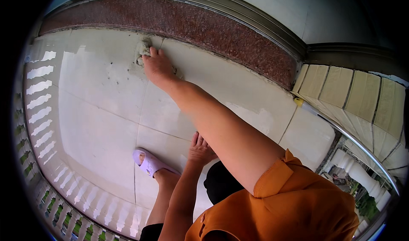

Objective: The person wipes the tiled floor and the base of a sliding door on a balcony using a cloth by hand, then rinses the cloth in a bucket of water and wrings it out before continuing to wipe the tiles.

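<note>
My right hand (157,62) is closed around a wet, greyish cloth (143,49) pressed against the pale floor tiles, near the foot of a reddish-brown stone sill. Part of the cloth lies hidden beneath the palm and fingers. Lower in the view, my left hand (201,150) rests on the tiles with nothing visible in it; my right forearm passes over and hides part of it. Small dark specks of dirt (111,63) lie on the wet tiles left of the cloth.
The reddish-brown sill (191,19) runs below a metal door track (255,11). A foot in a lilac slipper (155,162) stands left of my left hand. At right, a metal pole with a yellow end (299,102) lies near a tiled wall (338,87). A white balustrade (57,214) borders the floor.
</note>
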Demonstrator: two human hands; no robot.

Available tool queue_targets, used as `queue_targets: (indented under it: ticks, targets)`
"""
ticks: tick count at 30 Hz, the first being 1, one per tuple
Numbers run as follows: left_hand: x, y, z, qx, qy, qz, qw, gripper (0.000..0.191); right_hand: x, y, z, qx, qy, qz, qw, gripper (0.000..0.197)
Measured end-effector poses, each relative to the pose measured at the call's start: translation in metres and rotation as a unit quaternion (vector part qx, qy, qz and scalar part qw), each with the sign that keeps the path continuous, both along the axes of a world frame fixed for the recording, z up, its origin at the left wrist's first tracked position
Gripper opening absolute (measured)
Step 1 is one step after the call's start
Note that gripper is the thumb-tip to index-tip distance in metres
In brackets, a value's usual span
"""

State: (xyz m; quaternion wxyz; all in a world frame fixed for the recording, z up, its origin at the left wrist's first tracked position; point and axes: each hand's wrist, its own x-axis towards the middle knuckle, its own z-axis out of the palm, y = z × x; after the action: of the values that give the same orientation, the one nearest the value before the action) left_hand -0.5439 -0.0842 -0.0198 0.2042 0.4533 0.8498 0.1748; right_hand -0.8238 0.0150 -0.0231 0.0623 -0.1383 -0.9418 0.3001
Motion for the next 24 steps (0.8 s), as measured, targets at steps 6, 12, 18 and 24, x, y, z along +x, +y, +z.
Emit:
queue_targets:
  ticks: [6, 12, 18, 24]
  targets:
    - [0.011, -0.019, -0.021, -0.016, 0.139, 0.003, 0.990, 0.055, 0.055, 0.001, 0.051, -0.273, 0.113, -0.061, 0.953, 0.027]
    - [0.013, -0.012, -0.027, 0.007, 0.217, -0.009, 0.976, 0.045, 0.207, 0.135, 0.091, -0.175, 0.124, -0.163, 0.963, 0.035]
    - [0.009, -0.014, -0.020, -0.030, 0.199, -0.036, 0.979, 0.051, 0.275, 0.252, 0.053, 0.042, 0.047, -0.388, 0.919, 0.038]
    - [0.008, -0.017, -0.012, -0.076, 0.169, -0.051, 0.981, 0.052, 0.239, 0.286, 0.023, 0.094, -0.141, -0.504, 0.847, 0.050]
